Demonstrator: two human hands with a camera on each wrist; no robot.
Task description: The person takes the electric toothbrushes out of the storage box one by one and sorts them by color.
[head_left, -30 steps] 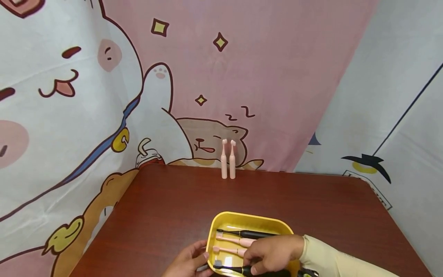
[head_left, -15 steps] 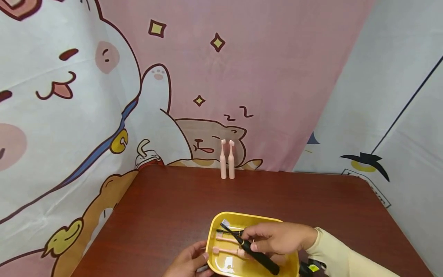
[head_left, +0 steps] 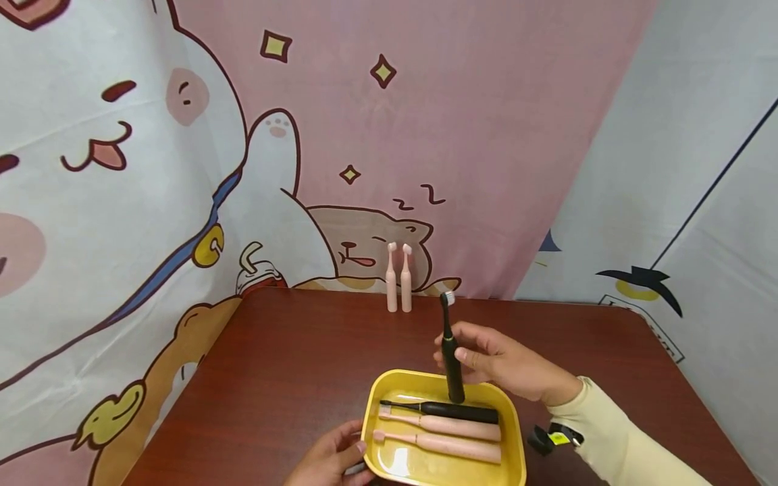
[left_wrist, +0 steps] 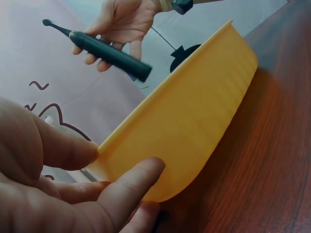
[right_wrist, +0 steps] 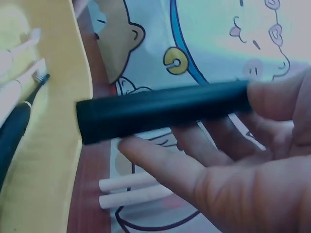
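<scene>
My right hand [head_left: 507,361] pinches a black electric toothbrush [head_left: 451,358] by its handle, upright with the bristle head on top, above the far rim of a yellow tray [head_left: 516,445]. In the right wrist view the fingers and thumb hold the dark handle [right_wrist: 160,111]. My left hand [head_left: 334,455] grips the tray's near left corner; the left wrist view has its fingertips on the rim and outer wall [left_wrist: 194,107]. Inside the tray lie another black toothbrush [head_left: 458,412] and two pink toothbrushes [head_left: 468,426], side by side with heads to the left.
Two pink toothbrushes [head_left: 392,287] stand upright, close together, at the back edge of the brown table [head_left: 292,364]. Behind them hangs a cartoon-printed cloth [head_left: 486,135]. A dark strapped device [head_left: 550,439] sits at the right wrist.
My right hand has picked the near black toothbrush out of the tray, raised it forward over the far rim and turned it upright. My left hand has stayed at the tray's corner.
</scene>
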